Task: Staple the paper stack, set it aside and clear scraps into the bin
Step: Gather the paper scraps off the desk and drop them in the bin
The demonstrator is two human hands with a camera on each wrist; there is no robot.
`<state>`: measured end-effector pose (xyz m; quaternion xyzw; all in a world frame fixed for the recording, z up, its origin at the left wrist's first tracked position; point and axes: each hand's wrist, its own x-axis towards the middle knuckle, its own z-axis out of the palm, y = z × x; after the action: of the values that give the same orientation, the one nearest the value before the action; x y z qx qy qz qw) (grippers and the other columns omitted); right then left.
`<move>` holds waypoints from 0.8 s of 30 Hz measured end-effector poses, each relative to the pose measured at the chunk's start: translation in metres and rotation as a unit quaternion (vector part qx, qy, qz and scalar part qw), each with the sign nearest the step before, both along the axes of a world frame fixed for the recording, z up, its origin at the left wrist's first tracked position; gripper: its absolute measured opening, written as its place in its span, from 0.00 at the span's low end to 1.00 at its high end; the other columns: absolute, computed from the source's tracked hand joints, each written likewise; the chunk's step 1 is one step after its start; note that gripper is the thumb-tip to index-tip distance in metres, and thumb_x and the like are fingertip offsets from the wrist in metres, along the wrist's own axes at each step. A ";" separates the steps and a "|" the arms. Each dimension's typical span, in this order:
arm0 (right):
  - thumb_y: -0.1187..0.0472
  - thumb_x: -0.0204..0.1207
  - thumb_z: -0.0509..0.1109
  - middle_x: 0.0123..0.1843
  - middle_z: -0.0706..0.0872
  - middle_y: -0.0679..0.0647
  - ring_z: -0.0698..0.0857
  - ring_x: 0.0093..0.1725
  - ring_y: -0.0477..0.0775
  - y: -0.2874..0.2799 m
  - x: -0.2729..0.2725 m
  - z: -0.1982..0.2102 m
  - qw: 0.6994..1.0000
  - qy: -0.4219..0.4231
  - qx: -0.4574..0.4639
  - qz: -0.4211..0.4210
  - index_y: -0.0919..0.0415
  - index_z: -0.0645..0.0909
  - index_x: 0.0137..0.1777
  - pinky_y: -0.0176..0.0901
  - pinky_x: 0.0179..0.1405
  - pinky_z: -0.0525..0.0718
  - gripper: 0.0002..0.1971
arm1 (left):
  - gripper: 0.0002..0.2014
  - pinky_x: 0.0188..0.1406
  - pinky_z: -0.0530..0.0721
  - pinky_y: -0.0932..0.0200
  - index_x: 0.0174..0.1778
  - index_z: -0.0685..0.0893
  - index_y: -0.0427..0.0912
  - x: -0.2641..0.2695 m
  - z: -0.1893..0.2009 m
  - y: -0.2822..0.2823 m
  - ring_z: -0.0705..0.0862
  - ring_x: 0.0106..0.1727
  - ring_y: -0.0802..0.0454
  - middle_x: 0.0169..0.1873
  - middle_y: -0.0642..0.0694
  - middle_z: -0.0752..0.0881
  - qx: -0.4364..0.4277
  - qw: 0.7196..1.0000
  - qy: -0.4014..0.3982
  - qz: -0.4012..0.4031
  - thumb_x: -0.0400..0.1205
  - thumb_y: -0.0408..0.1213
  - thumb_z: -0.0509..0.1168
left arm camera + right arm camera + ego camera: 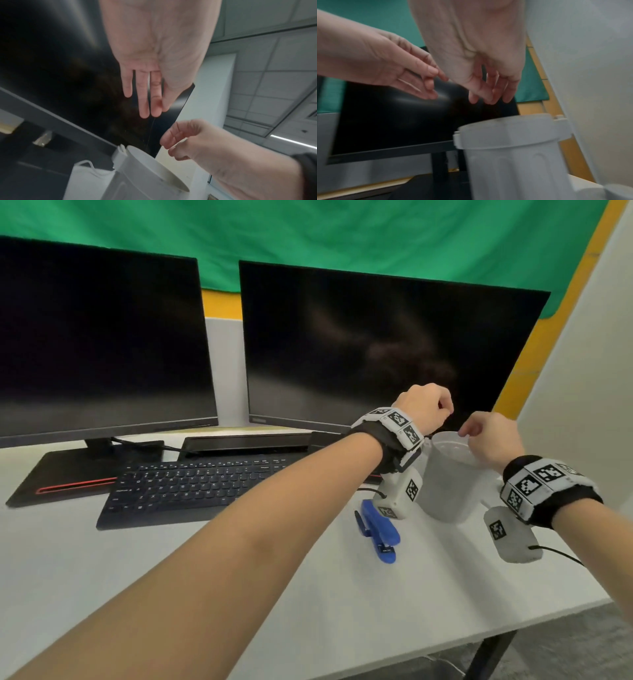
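From the left, a blue stapler (pixel 378 530) lies idle on the desk (pixel 308 594), no paper stack visible; left hand (pixel 423 407) and right hand (pixel 493 436) hover over the white bin (pixel 445 494), fingers loosely apart, empty, suggesting scrap-clearing is nearly finished.

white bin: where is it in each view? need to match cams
Head: white bin right of centre, under both hands.
Left wrist: bottom centre, open rim below the fingers.
Right wrist: lower right, rim and ribbed wall.
Shared landmark: black monitor behind the bin in all three.
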<state>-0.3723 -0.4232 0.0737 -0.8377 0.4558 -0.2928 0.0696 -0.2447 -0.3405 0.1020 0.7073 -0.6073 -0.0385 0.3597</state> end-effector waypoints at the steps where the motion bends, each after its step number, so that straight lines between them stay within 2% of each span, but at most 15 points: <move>1: 0.76 0.73 0.61 0.55 0.84 0.65 0.82 0.54 0.64 0.010 0.004 -0.003 1.000 0.000 -0.021 0.014 0.61 0.84 0.47 0.51 0.52 0.80 0.14 | 0.10 0.52 0.87 0.50 0.49 0.88 0.49 0.007 0.000 0.015 0.88 0.48 0.48 0.43 0.48 0.89 0.007 1.000 0.001 0.000 0.82 0.36 0.61; 3: 0.75 0.74 0.61 0.57 0.83 0.64 0.82 0.56 0.64 0.042 0.020 -0.011 0.997 0.008 -0.023 0.068 0.62 0.85 0.51 0.48 0.52 0.77 0.14 | 0.10 0.55 0.86 0.52 0.49 0.88 0.49 0.026 -0.001 0.050 0.87 0.51 0.48 0.45 0.50 0.87 0.022 1.000 -0.011 0.008 0.82 0.36 0.61; 6: 0.73 0.76 0.61 0.57 0.83 0.56 0.81 0.54 0.56 0.109 0.048 -0.036 0.980 0.048 0.031 0.191 0.61 0.87 0.53 0.46 0.54 0.79 0.14 | 0.08 0.59 0.84 0.51 0.49 0.89 0.48 0.057 -0.014 0.108 0.87 0.55 0.47 0.49 0.50 0.87 0.041 0.998 -0.043 0.036 0.81 0.37 0.64; 8: 0.68 0.79 0.61 0.60 0.79 0.53 0.81 0.59 0.55 0.159 0.063 -0.058 0.951 0.117 0.081 0.273 0.57 0.86 0.55 0.44 0.59 0.78 0.13 | 0.08 0.61 0.84 0.49 0.49 0.89 0.46 0.078 -0.028 0.154 0.86 0.55 0.47 0.52 0.48 0.88 0.066 0.994 -0.059 0.060 0.81 0.37 0.64; 10: 0.64 0.81 0.59 0.69 0.74 0.53 0.75 0.70 0.54 0.201 0.075 -0.080 0.912 0.187 0.119 0.344 0.56 0.81 0.65 0.38 0.67 0.68 0.15 | 0.08 0.59 0.84 0.49 0.49 0.89 0.45 0.098 -0.043 0.203 0.86 0.53 0.49 0.51 0.47 0.88 0.085 0.990 -0.069 0.090 0.82 0.37 0.63; 12: 0.61 0.84 0.56 0.77 0.70 0.55 0.69 0.77 0.55 0.229 0.085 -0.098 0.870 0.261 0.139 0.394 0.60 0.73 0.74 0.40 0.73 0.63 0.19 | 0.10 0.57 0.85 0.52 0.50 0.89 0.46 0.113 -0.059 0.252 0.85 0.50 0.51 0.50 0.48 0.88 0.109 0.982 -0.077 0.134 0.82 0.36 0.62; 14: 0.60 0.84 0.53 0.72 0.74 0.59 0.71 0.75 0.60 0.243 0.097 -0.111 0.846 0.317 0.155 0.400 0.66 0.73 0.70 0.45 0.70 0.67 0.18 | 0.10 0.54 0.83 0.55 0.51 0.88 0.46 0.122 -0.077 0.299 0.84 0.49 0.51 0.49 0.49 0.86 0.144 0.972 -0.077 0.172 0.83 0.36 0.61; 16: 0.61 0.84 0.52 0.61 0.75 0.60 0.76 0.68 0.63 0.255 0.108 -0.119 0.842 0.344 0.175 0.377 0.69 0.74 0.63 0.46 0.59 0.70 0.16 | 0.10 0.51 0.82 0.58 0.52 0.87 0.47 0.124 -0.096 0.341 0.83 0.48 0.52 0.49 0.50 0.86 0.185 0.961 -0.072 0.192 0.83 0.36 0.61; 17: 0.63 0.84 0.53 0.61 0.75 0.61 0.76 0.66 0.64 0.261 0.113 -0.123 0.842 0.357 0.172 0.367 0.70 0.75 0.63 0.45 0.56 0.70 0.15 | 0.09 0.49 0.82 0.59 0.52 0.87 0.47 0.124 -0.106 0.358 0.83 0.47 0.53 0.50 0.50 0.86 0.206 0.954 -0.076 0.202 0.83 0.36 0.61; 19: 0.67 0.82 0.53 0.62 0.75 0.61 0.76 0.67 0.65 0.274 0.122 -0.127 0.833 0.386 0.150 0.368 0.71 0.74 0.66 0.45 0.59 0.73 0.16 | 0.09 0.51 0.82 0.58 0.53 0.86 0.48 0.121 -0.123 0.384 0.83 0.49 0.52 0.52 0.50 0.86 0.241 0.939 -0.097 0.225 0.83 0.38 0.61; 21: 0.69 0.81 0.52 0.68 0.72 0.62 0.73 0.69 0.65 0.287 0.130 -0.130 0.813 0.405 0.139 0.395 0.69 0.72 0.69 0.52 0.68 0.73 0.19 | 0.12 0.55 0.81 0.55 0.58 0.84 0.46 0.114 -0.138 0.400 0.83 0.55 0.48 0.55 0.48 0.84 0.272 0.926 -0.108 0.239 0.84 0.40 0.58; 22: 0.70 0.80 0.51 0.69 0.72 0.62 0.72 0.69 0.65 0.291 0.131 -0.129 0.810 0.402 0.136 0.404 0.67 0.72 0.69 0.55 0.69 0.72 0.19 | 0.14 0.57 0.80 0.53 0.61 0.82 0.44 0.109 -0.144 0.405 0.82 0.58 0.46 0.58 0.46 0.82 0.291 0.920 -0.109 0.238 0.85 0.42 0.56; 24: 0.70 0.78 0.52 0.64 0.72 0.61 0.73 0.65 0.65 0.290 0.132 -0.125 0.831 0.368 0.133 0.395 0.66 0.75 0.65 0.57 0.66 0.75 0.18 | 0.21 0.64 0.77 0.50 0.69 0.75 0.40 0.100 -0.156 0.410 0.78 0.67 0.43 0.66 0.43 0.78 0.348 0.906 -0.098 0.221 0.87 0.48 0.51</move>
<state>-0.2403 -0.1328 -0.0514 -0.9748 0.1126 0.1530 0.1171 -0.1451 0.0696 -0.0536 0.9037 -0.4159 -0.0972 0.0285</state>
